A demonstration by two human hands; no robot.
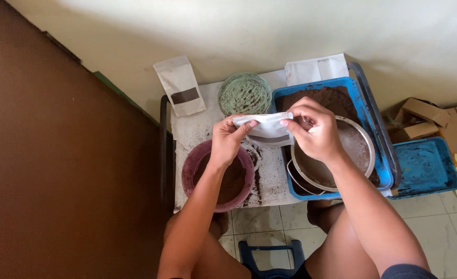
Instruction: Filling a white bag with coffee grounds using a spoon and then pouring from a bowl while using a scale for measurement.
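Now both hands pinch a white pouch (266, 129) by its top edge, left hand (227, 140) and right hand (313, 129) at opposite ends; its long axis runs level between them.

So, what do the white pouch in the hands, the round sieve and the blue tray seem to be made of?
White pouch: likely paper or thin film, matte and creased where both hands pinch it.
Round sieve: metal by its look, shiny rim and fine grey mesh.
Blue tray: probably plastic, flat blue, dusted with brown powder.
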